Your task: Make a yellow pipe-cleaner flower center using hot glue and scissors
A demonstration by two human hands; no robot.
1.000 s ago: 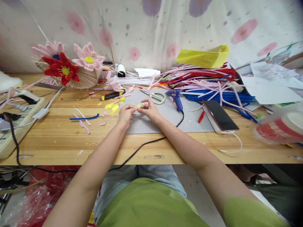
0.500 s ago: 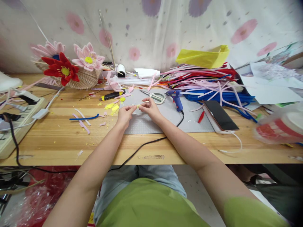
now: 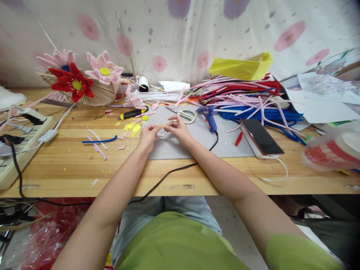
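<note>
Over the grey cutting mat (image 3: pixel 180 148), my left hand (image 3: pixel 149 135) and my right hand (image 3: pixel 180 131) meet at the fingertips, both closed in a pinch. Between them is a small yellow piece (image 3: pixel 163 126), mostly covered by the fingers, so its exact kind is unclear. Scissors (image 3: pixel 187 116) with pale handles lie just beyond my right hand. A blue glue gun (image 3: pixel 208 118) rests to the right of them. Yellow scraps (image 3: pixel 132 126) and a small yellow disc (image 3: pixel 145 117) lie left of my hands, near a black and yellow utility knife (image 3: pixel 133 113).
Fuzzy pink and red flowers (image 3: pixel 75 84) stand at the back left. Bundled pipe cleaners (image 3: pixel 253 112) fill the back right, with a phone (image 3: pixel 263 137) in front. A power strip (image 3: pixel 25 150) sits at the left edge. The glue gun's black cable (image 3: pixel 168 173) crosses the table front.
Both hands stay in nearly the same place, fingertips together on the yellow piece. Only slight finger movement shows; the things on the table have not moved.
</note>
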